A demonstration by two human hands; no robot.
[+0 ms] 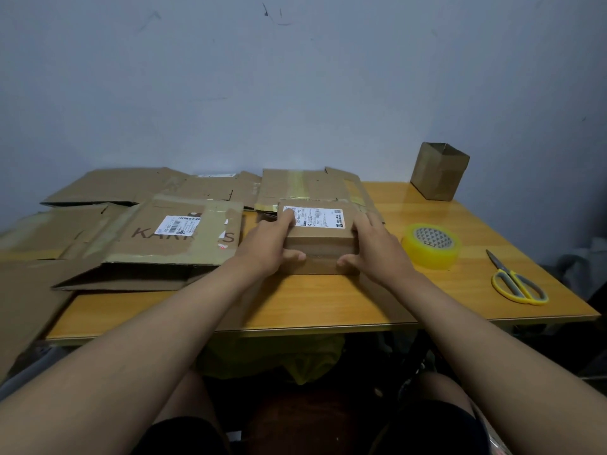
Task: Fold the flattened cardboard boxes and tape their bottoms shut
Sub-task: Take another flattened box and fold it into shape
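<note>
Left hand and right hand grip small box from both sides, thumbs curled onto near face (white label on top). Box sits mid-table; flattened boxes left, tape roll and scissors right.

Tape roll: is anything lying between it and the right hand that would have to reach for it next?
Nothing visible. The tape roll sits on bare table just to the right of the right hand, which grips the small box together with the left hand. The scissors lie farther right, beyond the roll.
</note>
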